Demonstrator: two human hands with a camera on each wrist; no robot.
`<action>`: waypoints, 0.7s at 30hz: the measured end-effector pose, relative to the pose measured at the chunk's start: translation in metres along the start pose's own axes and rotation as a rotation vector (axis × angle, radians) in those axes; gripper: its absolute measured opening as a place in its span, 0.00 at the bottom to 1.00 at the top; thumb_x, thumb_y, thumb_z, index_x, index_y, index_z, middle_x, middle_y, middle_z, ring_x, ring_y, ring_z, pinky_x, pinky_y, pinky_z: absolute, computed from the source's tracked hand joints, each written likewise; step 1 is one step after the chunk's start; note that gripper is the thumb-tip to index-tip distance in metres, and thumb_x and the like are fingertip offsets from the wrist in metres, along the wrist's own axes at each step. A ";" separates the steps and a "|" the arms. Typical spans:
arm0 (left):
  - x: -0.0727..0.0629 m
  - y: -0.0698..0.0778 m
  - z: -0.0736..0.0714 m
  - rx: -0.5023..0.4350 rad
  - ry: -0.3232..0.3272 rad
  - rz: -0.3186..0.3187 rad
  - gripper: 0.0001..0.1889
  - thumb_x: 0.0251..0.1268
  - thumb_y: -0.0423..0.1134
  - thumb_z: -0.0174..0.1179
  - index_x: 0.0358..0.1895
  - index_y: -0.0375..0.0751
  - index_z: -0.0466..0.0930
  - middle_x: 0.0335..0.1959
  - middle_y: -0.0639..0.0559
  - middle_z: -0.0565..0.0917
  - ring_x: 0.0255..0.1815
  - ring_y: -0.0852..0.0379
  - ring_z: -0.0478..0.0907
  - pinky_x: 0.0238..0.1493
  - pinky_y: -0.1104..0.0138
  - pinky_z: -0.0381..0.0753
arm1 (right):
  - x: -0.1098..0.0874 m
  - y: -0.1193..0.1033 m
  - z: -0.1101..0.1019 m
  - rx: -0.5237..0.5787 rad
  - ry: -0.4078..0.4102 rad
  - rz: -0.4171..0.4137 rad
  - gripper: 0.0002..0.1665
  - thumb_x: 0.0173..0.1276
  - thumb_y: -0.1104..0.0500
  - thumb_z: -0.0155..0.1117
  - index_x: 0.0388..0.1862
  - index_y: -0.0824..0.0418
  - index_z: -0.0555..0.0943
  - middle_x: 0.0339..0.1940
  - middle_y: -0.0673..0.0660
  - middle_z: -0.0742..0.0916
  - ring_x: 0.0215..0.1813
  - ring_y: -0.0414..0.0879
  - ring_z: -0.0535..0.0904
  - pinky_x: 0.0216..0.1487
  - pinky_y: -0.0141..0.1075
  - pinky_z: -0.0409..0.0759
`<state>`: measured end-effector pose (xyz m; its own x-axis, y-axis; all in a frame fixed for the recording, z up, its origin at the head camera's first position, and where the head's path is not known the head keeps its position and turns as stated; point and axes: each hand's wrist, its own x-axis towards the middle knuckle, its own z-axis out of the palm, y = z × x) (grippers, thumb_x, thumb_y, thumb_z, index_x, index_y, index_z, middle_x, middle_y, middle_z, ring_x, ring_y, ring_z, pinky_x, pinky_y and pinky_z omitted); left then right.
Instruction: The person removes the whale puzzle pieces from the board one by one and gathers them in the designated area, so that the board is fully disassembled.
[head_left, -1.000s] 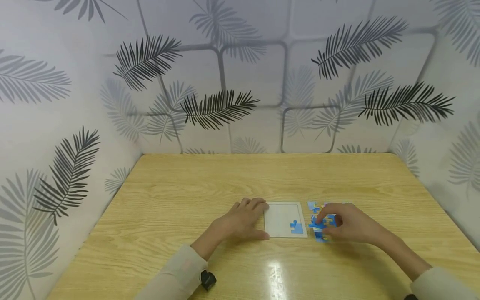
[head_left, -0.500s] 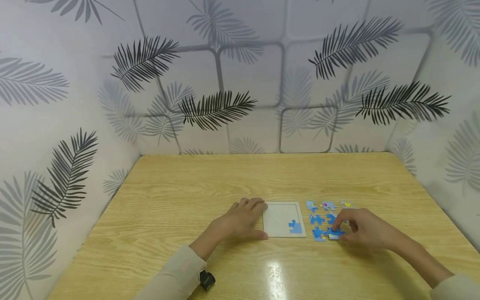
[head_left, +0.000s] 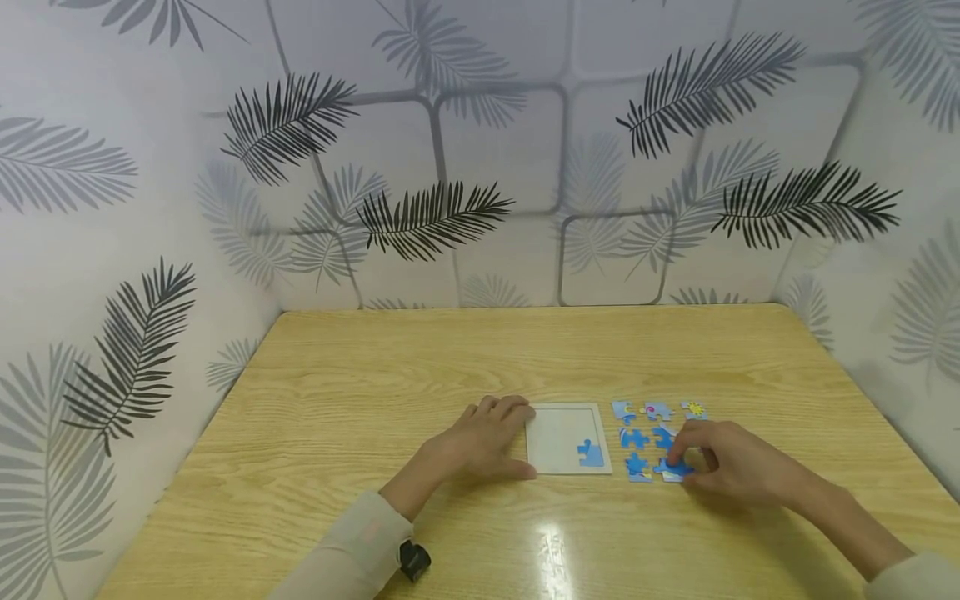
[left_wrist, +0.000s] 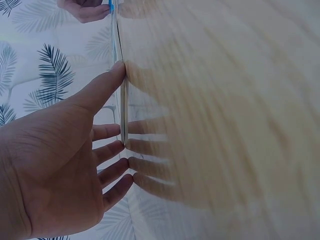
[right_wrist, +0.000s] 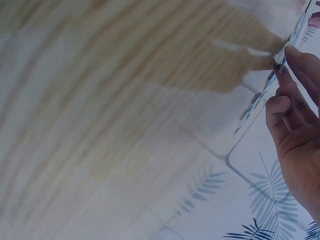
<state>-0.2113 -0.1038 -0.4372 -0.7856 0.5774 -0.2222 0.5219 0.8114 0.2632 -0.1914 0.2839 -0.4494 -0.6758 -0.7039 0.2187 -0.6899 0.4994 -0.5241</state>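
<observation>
My left hand rests along the left side of a white square puzzle tray, thumb at its near corner and fingers at its far left. In the left wrist view the left hand's fingers are fairly straight against the edge. One blue puzzle piece lies in the tray's lower right corner. To the right of the tray, my right hand pinches a blue and white puzzle piece between thumb and index finger, low at the tabletop. The right wrist view shows the right hand with its other fingers curled.
Several loose pieces lie in rough rows right of the tray, among them a sun piece, a star-shaped blue piece and a pale piece. My right hand partly covers this group. The wooden table meets patterned walls at the back and sides.
My right hand has moved right and slightly nearer, from the left column of pieces to a piece in the near row, which it has shifted slightly. The left hand stays at the tray.
</observation>
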 end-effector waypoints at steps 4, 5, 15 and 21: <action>0.000 0.000 0.000 0.004 0.002 0.003 0.44 0.70 0.64 0.63 0.81 0.51 0.57 0.83 0.52 0.55 0.81 0.46 0.54 0.78 0.43 0.58 | 0.000 0.002 0.002 -0.013 0.012 -0.042 0.19 0.56 0.70 0.80 0.39 0.50 0.86 0.40 0.46 0.84 0.26 0.26 0.65 0.25 0.27 0.72; 0.000 0.000 0.000 0.005 0.004 0.004 0.44 0.70 0.64 0.63 0.81 0.51 0.57 0.83 0.52 0.55 0.81 0.46 0.54 0.78 0.43 0.58 | 0.000 0.003 0.003 -0.017 0.013 -0.048 0.19 0.56 0.70 0.80 0.39 0.49 0.86 0.40 0.46 0.83 0.26 0.26 0.66 0.25 0.27 0.72; 0.000 -0.001 0.002 -0.009 0.004 0.015 0.44 0.70 0.63 0.63 0.82 0.51 0.56 0.83 0.52 0.55 0.81 0.46 0.54 0.78 0.43 0.57 | 0.004 -0.003 0.001 0.046 0.039 -0.048 0.19 0.59 0.69 0.79 0.41 0.49 0.84 0.40 0.47 0.85 0.27 0.29 0.71 0.25 0.29 0.74; 0.000 0.000 0.000 0.007 0.006 0.008 0.44 0.70 0.63 0.63 0.82 0.51 0.56 0.83 0.52 0.55 0.81 0.46 0.54 0.78 0.43 0.58 | 0.017 -0.011 0.003 0.109 0.023 0.009 0.20 0.62 0.68 0.77 0.49 0.52 0.83 0.38 0.47 0.85 0.27 0.31 0.70 0.26 0.30 0.73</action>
<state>-0.2109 -0.1042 -0.4375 -0.7833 0.5837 -0.2140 0.5307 0.8071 0.2589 -0.1948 0.2653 -0.4422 -0.6886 -0.6870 0.2320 -0.6521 0.4468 -0.6125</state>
